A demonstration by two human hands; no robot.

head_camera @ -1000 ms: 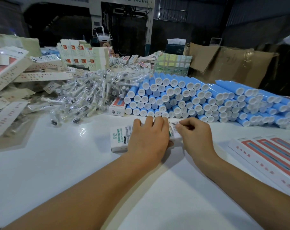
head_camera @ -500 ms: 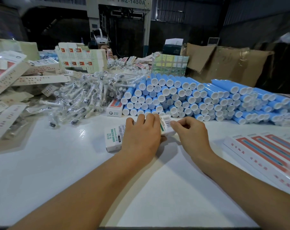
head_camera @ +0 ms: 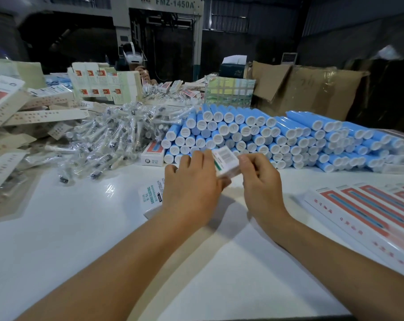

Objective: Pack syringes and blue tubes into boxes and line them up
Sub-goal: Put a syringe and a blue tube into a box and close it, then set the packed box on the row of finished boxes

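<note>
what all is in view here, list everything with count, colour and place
box: one, white, raised between both hands
blue tubes: many, blue with white caps, stacked behind the hands
wrapped syringes: many, clear and white, heaped at left
small box: one, white and red, beside the tubes
flat cartons: several, white and red, at right
table: one, white
left hand: fingers round the box
right hand: fingers pinching the box end
</note>
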